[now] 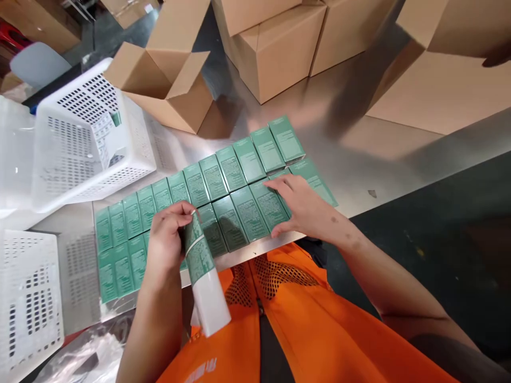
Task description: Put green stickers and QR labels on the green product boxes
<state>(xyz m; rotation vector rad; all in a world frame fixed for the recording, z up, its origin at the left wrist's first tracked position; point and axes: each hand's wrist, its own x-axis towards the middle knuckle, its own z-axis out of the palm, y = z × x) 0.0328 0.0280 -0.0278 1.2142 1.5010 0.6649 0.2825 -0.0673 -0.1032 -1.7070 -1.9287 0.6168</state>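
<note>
- In the head view, holding in the left hand (165, 234) a green-and-white strip (206, 276), pinching narrowly with thumb and fingers at the green end.
- Hanging the green-and-white strip across the near edge of the table (347, 159), leaving the white end free in front of the orange vest (319, 319).
- Spreading the right hand (301, 205) wide over the nearer row of green cartons (255, 213), touching with the thumb toward the near side and the fingertips toward the far side; perhaps gripping, perhaps only steadying, not showing clearly enough from above to tell.
- For good handling, should be pressing lightly with the right hand, squaring neighbouring green cartons without nudging any over the near edge.
- Should also be pinching the green-and-white strip firmly but gently, avoiding creases in the printed part and lifting clear of carton corners.
- Pointing the strip's green end away from the body, toward the cartons, and the white end back toward the vest; running its long axis steeply from upper left to lower right.
- Arranging the green cartons side by side in two rows on the table, facing print upward, running each long axis from near to far, leaning the far ends leftward, more strongly toward the right.
</note>
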